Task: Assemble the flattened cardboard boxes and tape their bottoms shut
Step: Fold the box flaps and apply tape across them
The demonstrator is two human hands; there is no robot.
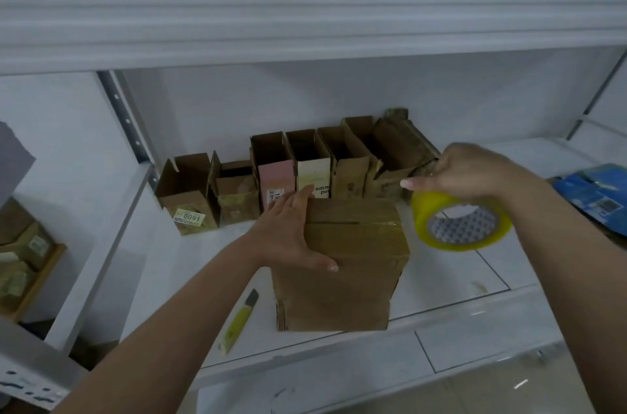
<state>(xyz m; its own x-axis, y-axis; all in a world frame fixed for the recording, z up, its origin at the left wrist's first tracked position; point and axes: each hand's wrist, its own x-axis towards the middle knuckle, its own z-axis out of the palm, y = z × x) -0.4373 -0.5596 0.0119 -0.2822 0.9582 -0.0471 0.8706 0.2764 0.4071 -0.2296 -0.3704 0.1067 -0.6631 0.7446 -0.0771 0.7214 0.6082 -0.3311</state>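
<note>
A brown cardboard box (pixel 353 264) stands on the white shelf (pixel 190 264) with its taped bottom turned up; clear tape runs across the flaps. My left hand (pixel 291 230) grips the box's upper left edge, thumb on the near face and fingers over the top. My right hand (pixel 475 172) holds a yellow roll of tape (pixel 461 223) just right of the box, with a finger stretched toward the box's far right corner. A stretch of tape seems to lead from the roll to the box.
A row of several assembled small boxes (pixel 295 172) stands open at the back of the shelf. A yellow utility knife (pixel 239 322) lies left of the box near the front edge. A blue packet (pixel 597 196) lies at the right. Another shelf hangs overhead.
</note>
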